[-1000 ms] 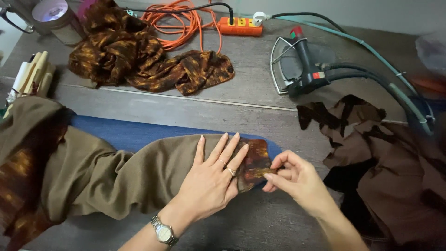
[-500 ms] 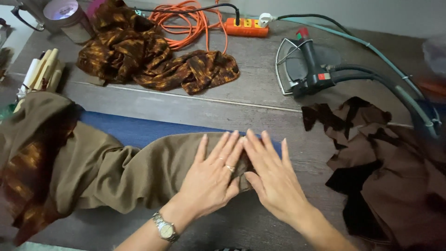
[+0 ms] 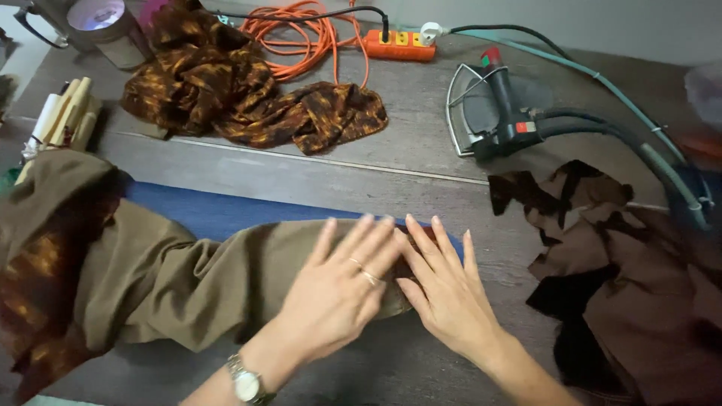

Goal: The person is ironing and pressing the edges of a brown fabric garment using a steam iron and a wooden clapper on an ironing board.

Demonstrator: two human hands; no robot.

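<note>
**Fabric pressing by hand: end of strip flattened**

Table (image 3: 421, 177) carries my olive fabric (image 3: 188, 278) over a blue pad (image 3: 218, 214). Its near end lies flat; the rest remains rumpled at left. My left hand (image 3: 338, 297) and right hand (image 3: 444, 293) rest open on it, fingers spread, gripping nothing. Iron (image 3: 500, 113) stands unused behind.

A patterned brown cloth (image 3: 248, 98) is lying at eleven o'clock, an orange cable (image 3: 301, 34) coiling beyond it by an orange power strip (image 3: 395, 45). An iron (image 3: 500, 113) is resting at one o'clock, dark brown scraps (image 3: 602, 256) spreading at three o'clock.
</note>
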